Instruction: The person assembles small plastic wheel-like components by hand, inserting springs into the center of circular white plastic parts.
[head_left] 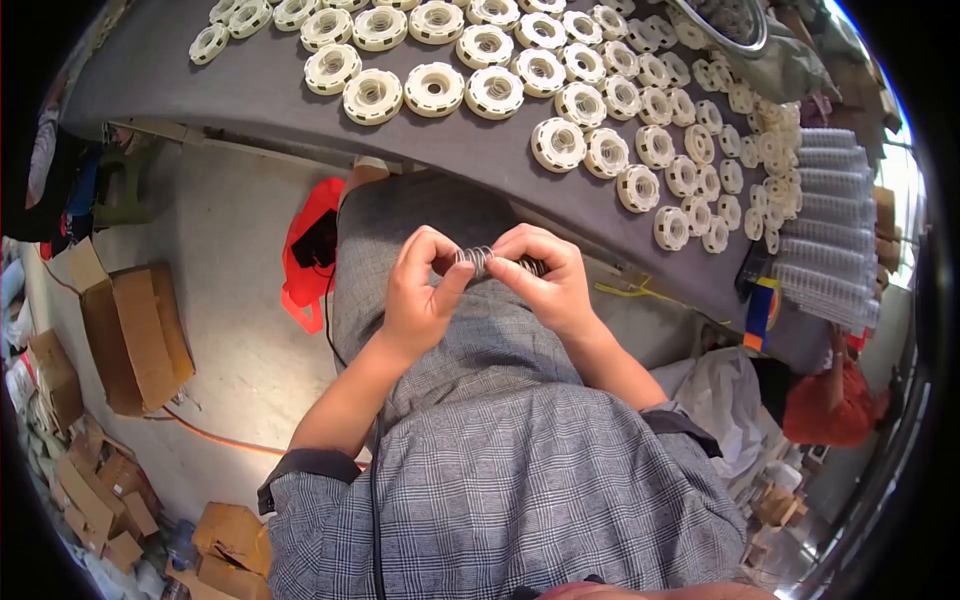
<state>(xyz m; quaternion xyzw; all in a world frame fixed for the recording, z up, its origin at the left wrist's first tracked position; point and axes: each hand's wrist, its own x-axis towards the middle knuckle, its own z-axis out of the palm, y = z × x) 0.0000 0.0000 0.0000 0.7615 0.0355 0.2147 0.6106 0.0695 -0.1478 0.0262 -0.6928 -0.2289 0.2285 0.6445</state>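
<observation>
Above my lap, both hands pinch a row of metal coil springs (474, 259). My left hand (422, 285) has its thumb and fingers closed on the left end of the coils. The fingers of my right hand (545, 275) close round the right part, and a darker stretch of coil shows between them. Whether these are one long spring or several nested ones I cannot tell. On the grey-covered table (250, 95) ahead lie many cream plastic rings (435, 90) with notched rims, most with a coil spring in the middle.
A metal bowl (735, 25) stands at the table's far right. Stacked clear plastic trays (825, 230) line its right end, beside a blue and orange box (762, 312). A red bag (305, 260) hangs left of my knees. Open cardboard boxes (135, 335) stand on the floor. A person in red (830, 405) is at right.
</observation>
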